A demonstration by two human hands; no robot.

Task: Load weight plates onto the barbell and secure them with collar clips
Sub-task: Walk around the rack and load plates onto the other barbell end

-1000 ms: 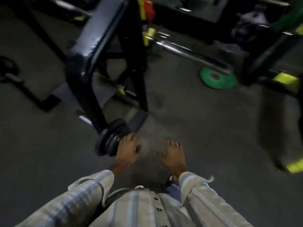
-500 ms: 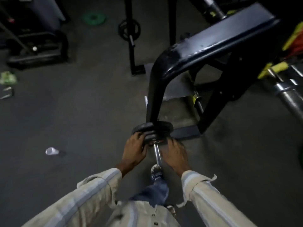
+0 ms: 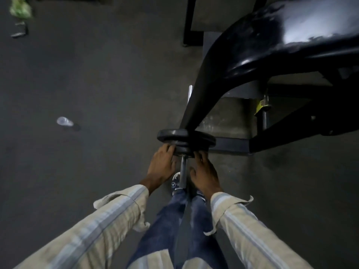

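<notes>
While the black bench frame looms at upper right, the dark weight plates sit stacked on the bar below its curved leg. Your left hand and right hand clasp the nearest plate's rim from either side, fingers curled.

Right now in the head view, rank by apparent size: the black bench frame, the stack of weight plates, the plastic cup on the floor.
1. Black bench frame, by far the largest, though it sits nearer the camera.
2. Stack of weight plates.
3. Plastic cup, the smallest.
</notes>
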